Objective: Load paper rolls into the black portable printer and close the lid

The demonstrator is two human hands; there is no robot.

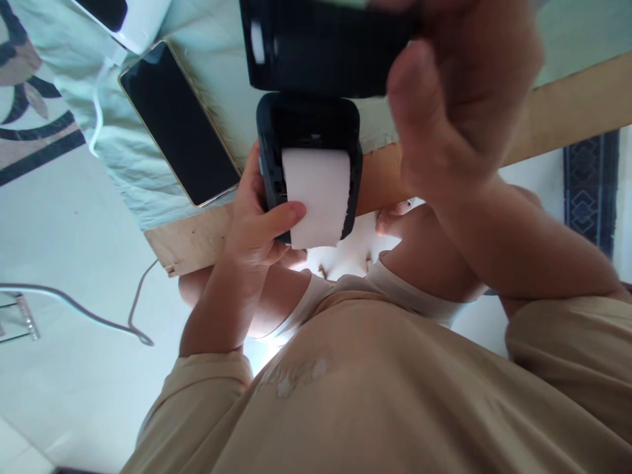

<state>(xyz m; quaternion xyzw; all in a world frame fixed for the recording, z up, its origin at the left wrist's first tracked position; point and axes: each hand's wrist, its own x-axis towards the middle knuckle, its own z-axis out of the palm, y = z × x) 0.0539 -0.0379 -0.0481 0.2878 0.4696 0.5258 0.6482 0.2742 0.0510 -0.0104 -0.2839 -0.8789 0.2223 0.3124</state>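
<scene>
My left hand (261,227) is wrapped round the left side of a small black receipt printer (354,191), near the table's front edge. The printer's bay is exposed, and a white paper roll (320,187) sits in it with its loose end hanging over the near edge. My left thumb presses on that paper. Just beyond the printer, my right hand (464,99) grips a black cover-like piece (320,52), thumb on its near side. Its top is cut off by the frame, and I cannot tell whether it joins the printer. My right fingers are blurred and partly out of frame.
A smartphone (180,125) with a dark screen lies left of the printer on a pale green cloth (212,39). Behind it stands a white device (143,20) with a white cable (97,112). The table's bare wooden edge (192,240) runs above my legs.
</scene>
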